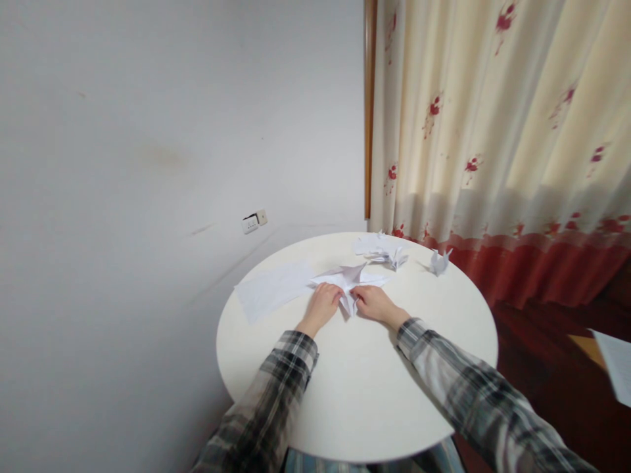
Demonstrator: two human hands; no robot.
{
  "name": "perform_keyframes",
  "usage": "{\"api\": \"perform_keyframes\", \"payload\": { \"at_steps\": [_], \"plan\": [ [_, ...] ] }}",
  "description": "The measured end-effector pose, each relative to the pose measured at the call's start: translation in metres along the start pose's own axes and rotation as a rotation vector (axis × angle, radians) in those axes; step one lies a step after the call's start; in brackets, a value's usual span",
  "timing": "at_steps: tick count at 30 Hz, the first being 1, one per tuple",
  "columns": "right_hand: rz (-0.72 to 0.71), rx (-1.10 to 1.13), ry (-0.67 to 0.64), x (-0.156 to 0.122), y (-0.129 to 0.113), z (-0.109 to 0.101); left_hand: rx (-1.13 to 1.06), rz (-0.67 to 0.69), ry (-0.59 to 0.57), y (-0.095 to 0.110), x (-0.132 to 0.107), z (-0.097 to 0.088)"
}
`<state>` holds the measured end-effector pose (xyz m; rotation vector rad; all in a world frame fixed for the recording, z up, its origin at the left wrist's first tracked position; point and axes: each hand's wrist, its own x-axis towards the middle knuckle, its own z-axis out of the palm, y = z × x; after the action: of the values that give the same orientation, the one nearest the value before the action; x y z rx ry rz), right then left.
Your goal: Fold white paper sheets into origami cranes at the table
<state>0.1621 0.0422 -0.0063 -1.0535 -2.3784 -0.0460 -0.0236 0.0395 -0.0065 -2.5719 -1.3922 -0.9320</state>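
Note:
A partly folded white sheet of paper (351,277) lies at the middle of the round white table, its pointed flaps spreading left, right and toward me. My left hand (326,301) has its fingers closed on the paper's left near side. Opposite it, my right hand (374,302) pinches the right near side. Between the two hands a narrow folded point sticks out toward me. The fingertips are small in view, so the exact crease under them is hidden.
Flat white paper (273,289) lies at the left of the table (365,394). Folded paper pieces (394,256) sit at the back, with another folded paper figure (438,263) near the right edge. A wall with a socket (250,225) stands left, a curtain (458,131) behind right.

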Motion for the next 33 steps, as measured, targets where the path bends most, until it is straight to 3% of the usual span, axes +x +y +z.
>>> {"api": "perform_keyframes", "payload": {
  "at_steps": [8, 11, 14, 19, 23, 28, 33],
  "plan": [
    [0.134, 0.04, -0.036, 0.0, -0.002, -0.007, 0.04, -0.049, 0.082, 0.003, 0.001, -0.004],
    [0.198, 0.062, 0.021, 0.0, 0.002, -0.004, 0.032, -0.071, 0.108, 0.003, 0.001, -0.004],
    [0.195, 0.091, 0.201, 0.0, 0.008, 0.0, -0.024, -0.12, 0.115, 0.002, 0.001, -0.002],
    [0.049, 0.148, 0.659, 0.004, 0.015, 0.003, -0.233, -0.278, 0.184, 0.002, 0.001, -0.001],
    [0.034, 0.156, 0.775, 0.005, 0.014, 0.003, -0.482, -0.404, 0.348, 0.002, 0.005, -0.001],
    [0.223, 0.289, 0.863, 0.004, 0.017, 0.006, -0.711, -0.462, 0.541, -0.001, 0.009, -0.002],
    [0.474, 0.606, 0.795, 0.004, 0.034, 0.016, -0.965, -0.464, 0.706, -0.005, 0.013, -0.003]
  ]
}}
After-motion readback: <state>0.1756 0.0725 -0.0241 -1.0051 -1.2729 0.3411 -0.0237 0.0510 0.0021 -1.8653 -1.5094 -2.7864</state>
